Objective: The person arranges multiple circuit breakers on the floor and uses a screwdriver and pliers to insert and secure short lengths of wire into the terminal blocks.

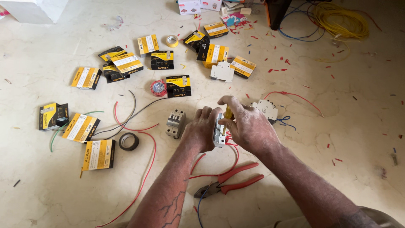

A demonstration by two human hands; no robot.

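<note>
Both forearms reach in from 6 o'clock and meet at the centre of the floor (63, 194). The left hand (203, 133) is curled, its fingers closed around a grey circuit breaker (219, 134) held upright just above the floor. The right hand (247, 126) arches over the breaker from 3 o'clock, its fingers pinched narrow around a yellow-handled screwdriver (228, 113) that points down into the breaker's top.

The screwdriver's shaft and tip are hidden between the 2 hands, and most of the breaker's body is covered by the fingers. Red wires (231, 143) run from under the right palm, but where they join cannot be made out.

3 more breakers lie loose: 1 grey at 9 o'clock from the hands (175, 123), 1 white at 12 o'clock (222, 71), 1 white at 2 o'clock (266, 109). 1 pair of red-handled pliers (230, 181) lies at 6 o'clock. 3 tape rolls show: black (128, 141) at 9 o'clock, red (158, 88) at 11 o'clock, yellow (171, 41) farther off at 11 o'clock. About 14 yellow-and-black boxes (98, 155) are scattered from 9 to 12 o'clock. 1 coil of yellow cable (337, 21) sits at 1 o'clock.
</note>
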